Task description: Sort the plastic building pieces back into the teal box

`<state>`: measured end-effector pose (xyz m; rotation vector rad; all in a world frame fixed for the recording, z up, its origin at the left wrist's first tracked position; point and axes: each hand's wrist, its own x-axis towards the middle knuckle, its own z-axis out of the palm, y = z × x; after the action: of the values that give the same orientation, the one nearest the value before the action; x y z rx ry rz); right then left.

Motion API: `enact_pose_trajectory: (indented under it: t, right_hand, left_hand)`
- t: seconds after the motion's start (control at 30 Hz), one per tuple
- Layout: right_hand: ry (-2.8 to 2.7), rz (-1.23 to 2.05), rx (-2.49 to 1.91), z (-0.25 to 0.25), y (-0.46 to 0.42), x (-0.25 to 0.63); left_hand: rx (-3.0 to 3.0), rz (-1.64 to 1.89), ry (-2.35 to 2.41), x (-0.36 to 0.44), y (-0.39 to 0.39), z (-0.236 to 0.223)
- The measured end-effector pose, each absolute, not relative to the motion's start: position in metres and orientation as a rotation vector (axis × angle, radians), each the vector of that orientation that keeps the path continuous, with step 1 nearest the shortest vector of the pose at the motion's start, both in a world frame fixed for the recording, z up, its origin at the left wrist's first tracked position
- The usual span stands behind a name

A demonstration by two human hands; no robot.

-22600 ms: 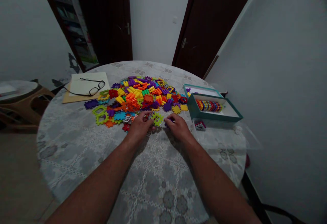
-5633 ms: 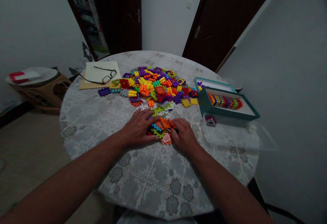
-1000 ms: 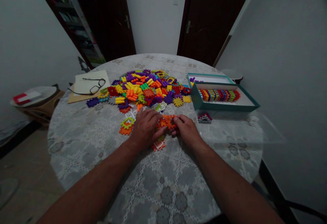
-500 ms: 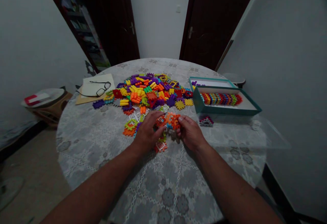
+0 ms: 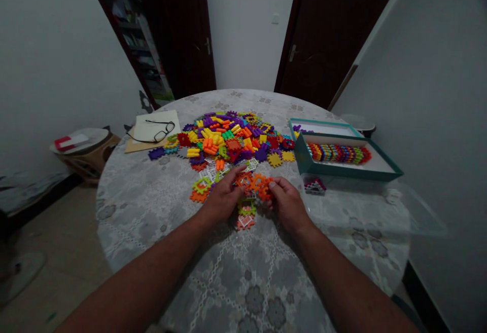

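Note:
My right hand (image 5: 287, 204) pinches the right end of a joined group of orange interlocking building pieces (image 5: 262, 186), thumb on top and fingers curled beneath. My left hand (image 5: 222, 196) grips the group's left, redder side, with the index finger stretched forward and the thumb across it. Below the held pieces lie a lime-green building piece (image 5: 247, 207) and a salmon building piece (image 5: 245, 222) with a white lattice part. Left of my left hand is a lime-green frame piece (image 5: 201, 185) over an orange one. My left palm hides some of the pieces behind it.
A heap of colourful building pieces (image 5: 228, 135) lies beyond my hands. To the right stand a teal-edged box (image 5: 348, 173) holding a row of coloured pieces and a small purple-and-white piece (image 5: 315, 186). Eyeglasses (image 5: 160, 135) rest on papers (image 5: 144, 131) at left. The tablecloth (image 5: 243, 257) is patterned grey.
The view has shifted, so the table sits slightly more to the right. My left index finger has straightened forward. The orange pieces stay between both hands.

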<state>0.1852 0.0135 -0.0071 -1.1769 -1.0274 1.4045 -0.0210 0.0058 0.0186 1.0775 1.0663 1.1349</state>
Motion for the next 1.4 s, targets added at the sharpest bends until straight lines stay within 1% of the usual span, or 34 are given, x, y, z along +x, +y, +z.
enact_pose_trajectory:
  t: [0.27, 0.53, 0.77, 0.93, 1.13, 1.27, 1.4]
  right_hand:
    - [-1.146, 1.286, -1.157, -0.008, 0.013, 0.184]
    - [-1.358, 1.199, -1.126, -0.012, 0.013, 0.187]
    - [-1.465, 1.207, -1.116, -0.009, 0.009, 0.187]
    - [-1.474, 1.193, -1.113, -0.011, 0.01, 0.186]
    - [-1.571, 1.097, -1.147, -0.012, 0.011, 0.185]
    - [-1.661, 0.978, -1.189, -0.004, 0.009, 0.184]
    - [-1.668, 0.938, -1.178, -0.001, 0.008, 0.181]
  left_hand:
    - [0.907, 1.086, 1.063, -0.024, 0.01, 0.015]
    - [0.672, 0.963, 0.892, -0.029, 0.004, 0.027]
    - [0.77, 0.798, 0.804, -0.045, 0.003, 0.025]
    - [0.791, 0.84, 0.841, -0.043, 0.005, 0.023]
    - [0.861, 0.75, 0.73, -0.046, 0.004, 0.023]
    - [0.923, 0.642, 0.794, -0.049, 0.004, 0.023]
    - [0.967, 0.654, 0.856, -0.048, 0.006, 0.019]
